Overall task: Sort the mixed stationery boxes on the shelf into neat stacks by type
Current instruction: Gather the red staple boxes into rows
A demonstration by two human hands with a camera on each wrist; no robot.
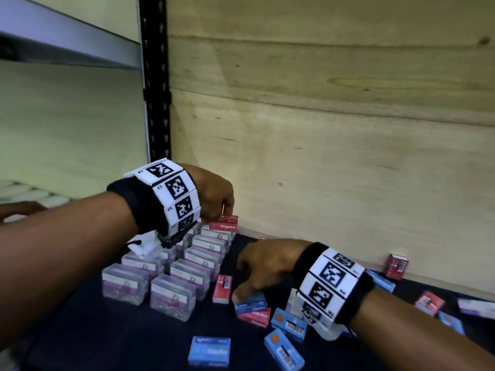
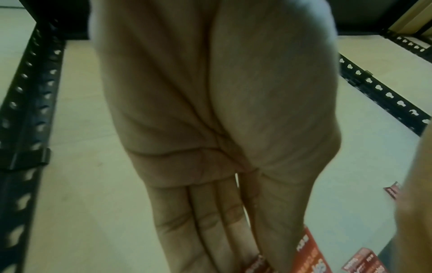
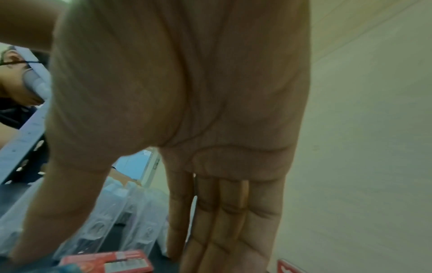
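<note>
We see the plywood back wall rising behind a dark shelf, with a black slotted upright at its left corner. On the shelf's left part stand rows of clear plastic clip boxes, ranked close together. Right of them, red and blue staple boxes lie scattered: a blue one flat at the front, a red one just beside the clear rows, another red one leaning at the wall. Our left hand reaches down and pinches a red Staples box above the far end of the clear rows, near the wall. Our right hand curls its thumb and fingers round a blue staple box resting atop a red one.
</note>
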